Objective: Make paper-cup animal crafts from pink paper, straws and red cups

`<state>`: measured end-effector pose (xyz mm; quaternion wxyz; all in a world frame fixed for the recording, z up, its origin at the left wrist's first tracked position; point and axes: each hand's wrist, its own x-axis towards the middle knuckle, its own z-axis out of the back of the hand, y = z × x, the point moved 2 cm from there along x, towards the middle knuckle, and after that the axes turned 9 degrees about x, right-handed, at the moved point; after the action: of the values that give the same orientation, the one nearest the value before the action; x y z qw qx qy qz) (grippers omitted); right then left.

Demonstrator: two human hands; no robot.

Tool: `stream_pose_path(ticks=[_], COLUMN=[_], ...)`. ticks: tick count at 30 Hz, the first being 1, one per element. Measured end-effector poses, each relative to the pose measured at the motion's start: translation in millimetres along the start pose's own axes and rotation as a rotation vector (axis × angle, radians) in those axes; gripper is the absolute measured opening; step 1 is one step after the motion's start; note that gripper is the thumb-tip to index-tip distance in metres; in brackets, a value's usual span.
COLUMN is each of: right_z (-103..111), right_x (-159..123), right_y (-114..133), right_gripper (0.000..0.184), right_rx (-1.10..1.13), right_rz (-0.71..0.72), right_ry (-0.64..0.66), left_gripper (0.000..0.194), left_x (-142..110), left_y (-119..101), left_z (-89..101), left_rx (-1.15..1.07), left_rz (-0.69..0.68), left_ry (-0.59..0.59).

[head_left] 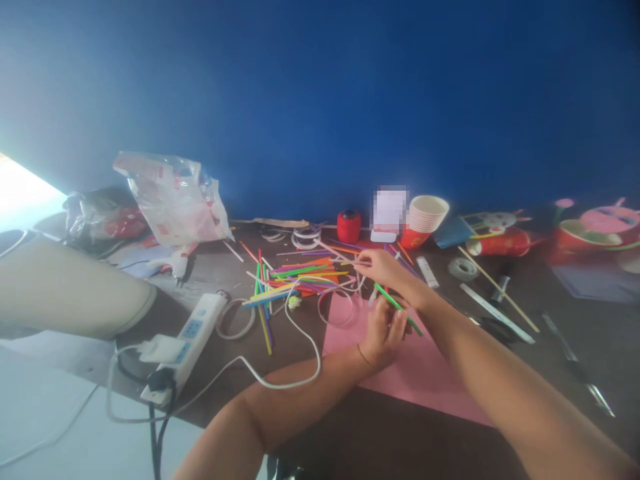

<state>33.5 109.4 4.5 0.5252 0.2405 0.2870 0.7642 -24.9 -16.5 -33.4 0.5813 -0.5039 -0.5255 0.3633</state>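
Note:
A thin green stick (399,309), straw-like, is held in my left hand (385,331) over a pink sheet of paper (435,380). My right hand (383,268) reaches past it to the right end of a heap of coloured sticks (300,277). Its fingers are pinched together, and a pale stick (345,257) runs into the fingertips. The heap mixes orange, green, yellow, purple, blue and white sticks, some crossing each other. A white cable (305,327) loops across the heap and over my left forearm.
A power strip (193,340) with plugs, a glue gun (175,263) and a plastic bag (175,207) are on the left. Tape rolls (236,319) lie near the heap. Stacked paper cups (425,217) stand behind; a wooden stick (500,290) and paper-cup crafts (505,241) lie right.

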Motion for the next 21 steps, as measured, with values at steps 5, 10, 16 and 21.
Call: stream_pose_path(ticks=[5, 10, 16, 21], right_z=[27, 34, 29, 21], right_x=[-35, -79, -118, -127], right_y=[-28, -46, -54, -51], right_gripper=[0.018, 0.029, 0.027, 0.027], right_rx=[0.594, 1.113, 1.238, 1.181], right_rz=[-0.189, -0.339, -0.389, -0.409], right_ry=[-0.222, -0.293, -0.250, -0.271], left_gripper=[0.026, 0.027, 0.038, 0.067], left_x=[17, 35, 41, 39], left_y=[0, 10, 10, 6], left_z=[2.9, 12.9, 15.0, 11.5], left_rx=[-0.170, -0.310, -0.433, -0.419], left_rz=[0.183, 0.287, 0.334, 0.369], left_ry=[-0.172, -0.320, -0.247, -0.143])
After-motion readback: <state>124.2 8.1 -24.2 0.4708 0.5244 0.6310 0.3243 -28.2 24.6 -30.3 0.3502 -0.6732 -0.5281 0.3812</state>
